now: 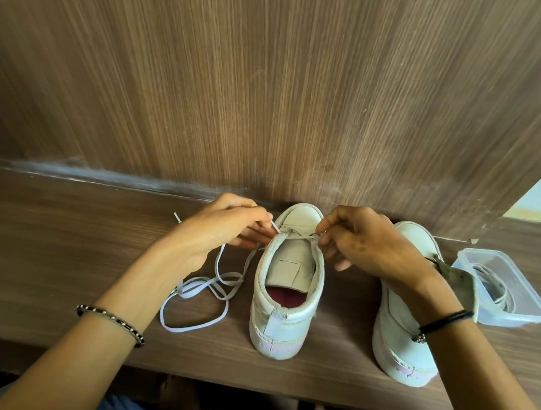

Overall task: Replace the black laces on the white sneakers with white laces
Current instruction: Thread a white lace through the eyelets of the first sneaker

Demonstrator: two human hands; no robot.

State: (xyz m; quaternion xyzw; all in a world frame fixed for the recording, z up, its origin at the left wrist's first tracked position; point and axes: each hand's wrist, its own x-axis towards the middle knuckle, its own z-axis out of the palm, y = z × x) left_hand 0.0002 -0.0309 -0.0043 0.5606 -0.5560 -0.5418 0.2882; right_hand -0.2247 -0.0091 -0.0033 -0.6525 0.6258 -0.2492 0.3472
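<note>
- The middle sneaker [286, 307] stands on the wooden ledge [63, 235] with its heel at 6 o'clock and its toe against the wall panel [272, 90] at 12. This likely braces it and turns the open throat towards the person.
- The left hand [224, 227] pinches the white lace [302, 236] at the shoe's 10 o'clock, and the right hand [367, 246] pinches it at 2 o'clock. The hands are apart, one on each side, and the lace crosses the top of the tongue between them. This looks like evening out or tightening a first row.
- The slack trails in loops at 9 o'clock, out of the way and free to feed.
- The second sneaker [398, 333] waits at 3 o'clock, with a clear container [510, 322] beyond it holding coiled laces [494, 289].
- The eyelets are covered by the fingers, so which holes are threaded cannot be told.
- The right forearm hides much of the second sneaker, so its lacing is unclear.
- The colour of the coiled laces is hard to judge through the plastic, and no black lace shows plainly.
</note>
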